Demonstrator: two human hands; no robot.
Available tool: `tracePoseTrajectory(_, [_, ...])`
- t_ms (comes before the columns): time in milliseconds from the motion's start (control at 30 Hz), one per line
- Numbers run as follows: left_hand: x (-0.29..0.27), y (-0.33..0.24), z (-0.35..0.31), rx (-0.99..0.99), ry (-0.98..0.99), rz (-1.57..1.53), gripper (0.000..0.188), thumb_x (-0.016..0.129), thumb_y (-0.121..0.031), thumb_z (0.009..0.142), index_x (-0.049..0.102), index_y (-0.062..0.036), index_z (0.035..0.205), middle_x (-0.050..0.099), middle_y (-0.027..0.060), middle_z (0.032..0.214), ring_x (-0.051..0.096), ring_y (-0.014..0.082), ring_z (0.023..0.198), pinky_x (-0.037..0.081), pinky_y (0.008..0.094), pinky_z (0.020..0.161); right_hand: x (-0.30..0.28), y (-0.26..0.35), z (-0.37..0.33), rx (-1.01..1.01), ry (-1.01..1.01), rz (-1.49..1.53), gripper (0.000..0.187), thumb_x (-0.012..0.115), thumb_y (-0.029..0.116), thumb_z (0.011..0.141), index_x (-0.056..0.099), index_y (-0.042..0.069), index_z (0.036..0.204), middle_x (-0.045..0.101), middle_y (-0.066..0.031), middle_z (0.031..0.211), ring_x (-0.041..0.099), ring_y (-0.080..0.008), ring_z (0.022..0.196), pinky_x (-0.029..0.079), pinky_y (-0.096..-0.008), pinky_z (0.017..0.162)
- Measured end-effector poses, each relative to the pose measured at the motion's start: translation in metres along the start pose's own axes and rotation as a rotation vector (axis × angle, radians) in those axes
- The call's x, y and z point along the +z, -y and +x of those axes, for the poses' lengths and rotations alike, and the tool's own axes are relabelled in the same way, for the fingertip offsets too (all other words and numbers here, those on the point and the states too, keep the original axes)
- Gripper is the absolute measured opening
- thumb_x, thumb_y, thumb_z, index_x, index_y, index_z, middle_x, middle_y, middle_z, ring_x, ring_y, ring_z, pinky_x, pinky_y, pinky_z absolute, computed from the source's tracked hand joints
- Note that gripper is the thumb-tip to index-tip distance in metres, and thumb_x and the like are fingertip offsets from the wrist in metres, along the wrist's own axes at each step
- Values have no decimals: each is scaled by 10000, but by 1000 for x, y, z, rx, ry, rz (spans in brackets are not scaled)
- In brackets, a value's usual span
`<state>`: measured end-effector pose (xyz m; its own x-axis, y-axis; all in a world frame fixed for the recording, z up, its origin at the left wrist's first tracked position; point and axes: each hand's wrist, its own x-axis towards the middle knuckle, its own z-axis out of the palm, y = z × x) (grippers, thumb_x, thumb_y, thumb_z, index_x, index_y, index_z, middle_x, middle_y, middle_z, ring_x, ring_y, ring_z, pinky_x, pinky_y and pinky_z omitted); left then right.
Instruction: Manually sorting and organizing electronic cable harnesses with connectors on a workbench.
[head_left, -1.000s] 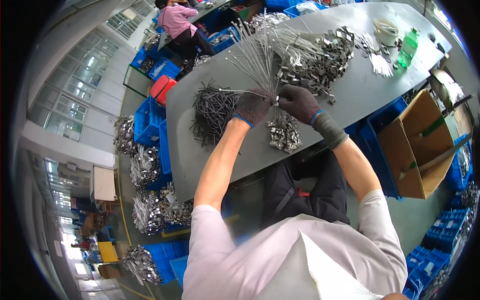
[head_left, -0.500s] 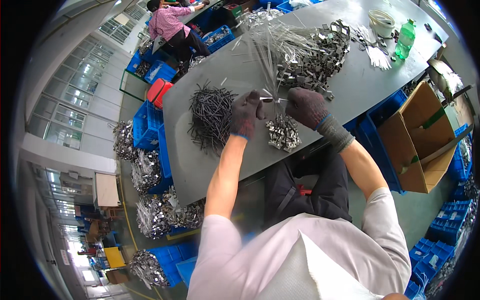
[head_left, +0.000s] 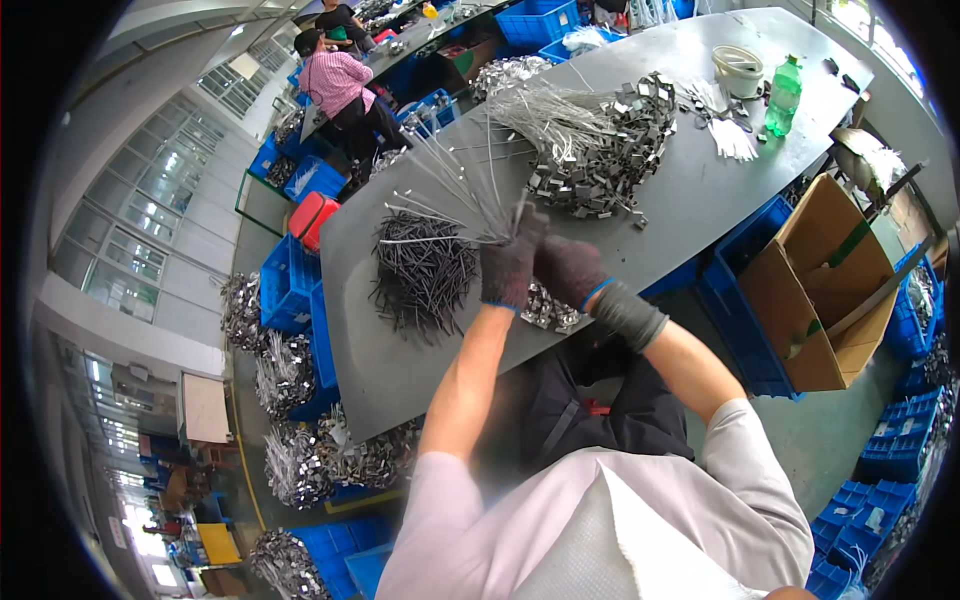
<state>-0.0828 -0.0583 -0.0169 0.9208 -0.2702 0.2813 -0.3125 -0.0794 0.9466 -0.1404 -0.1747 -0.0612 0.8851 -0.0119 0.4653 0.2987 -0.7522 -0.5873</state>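
our left hand [head_left: 512, 258] closes around a bundle of pale strands [head_left: 492, 212] above the near edge of the table [head_left: 385, 380]. our right hand [head_left: 572, 272] touches it; we cannot tell its grip. dark strips [head_left: 425, 275] lie toward the left edge.

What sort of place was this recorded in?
Probably a factory assembly workshop: a long grey worktable bears a heap of small metal pieces, blue plastic crates stand around, and a co-worker is nearby.
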Motion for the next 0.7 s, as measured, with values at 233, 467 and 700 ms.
tracePoseTrajectory(233, [-32,0,24,-278,-467,-343,323,705,-409,938,716,-89,898,641,-10,759,530,117,558,432,288,494,-1,-25,-48,264,5,107,282,638,240,901,669,121,1154,707,-210,1005,678,-413,947,549,-487,792])
tracePoseTrajectory(467, [-188,-86,32,-90,92,-660,421,621,-512,965,641,-95,909,352,-44,530,324,98,435,255,277,446,13,-132,-106,517,156,264,313,601,191,929,688,-9,1154,742,-199,1014,717,-273,927,549,-378,821])
tracePoseTrajectory(700, [-283,-183,-2,78,584,-764,576,383,-513,1068,628,-3,1173,351,-63,539,247,40,396,242,233,371,66,-143,-121,432,361,296,318,593,219,916,696,-2,1121,724,-235,1024,698,-365,995,526,-394,893])
